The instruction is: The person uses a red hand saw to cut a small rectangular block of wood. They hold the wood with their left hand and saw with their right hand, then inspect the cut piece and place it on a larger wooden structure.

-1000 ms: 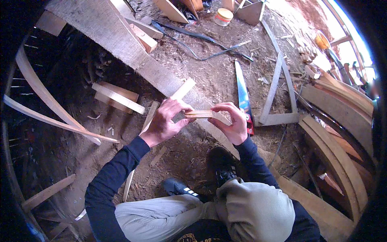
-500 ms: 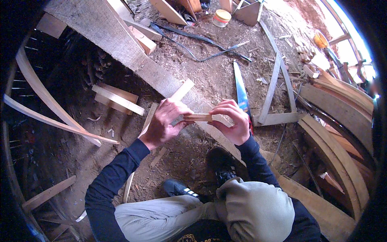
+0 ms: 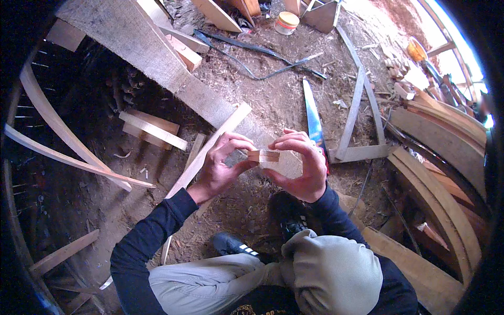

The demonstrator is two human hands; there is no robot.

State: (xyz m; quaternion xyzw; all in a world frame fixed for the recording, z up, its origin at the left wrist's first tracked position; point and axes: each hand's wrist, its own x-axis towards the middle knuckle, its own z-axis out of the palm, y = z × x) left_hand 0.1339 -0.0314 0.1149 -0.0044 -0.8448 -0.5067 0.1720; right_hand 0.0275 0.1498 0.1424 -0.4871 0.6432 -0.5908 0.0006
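Note:
Two small, flat wooden blocks (image 3: 264, 156), laid one against the other, are held up between my hands with their edges showing. My left hand (image 3: 223, 160) pinches their left end between thumb and fingertips. At the right end, my right hand (image 3: 302, 165) grips them with thumb below and fingers above. Beneath the hands runs a wide rough plank (image 3: 205, 102), slanting down from the upper left. A pale wooden strip (image 3: 231, 122) crosses it beside my left hand. The handsaw (image 3: 313, 113) lies just beyond my right hand, its blade pointing away.
A short pair of crossed boards (image 3: 153, 129) lies left of the plank. Curved wooden pieces (image 3: 436, 205) are stacked at right, others (image 3: 68, 126) at left. A thin wooden frame (image 3: 362, 153), a dark strap (image 3: 252, 49) and a lidded tub (image 3: 286, 23) lie on the dirt floor.
The blocks have been tilted so more of their layered edges shows, and my right hand has come slightly nearer to me. My left hand has turned, baring more of the pale strip.

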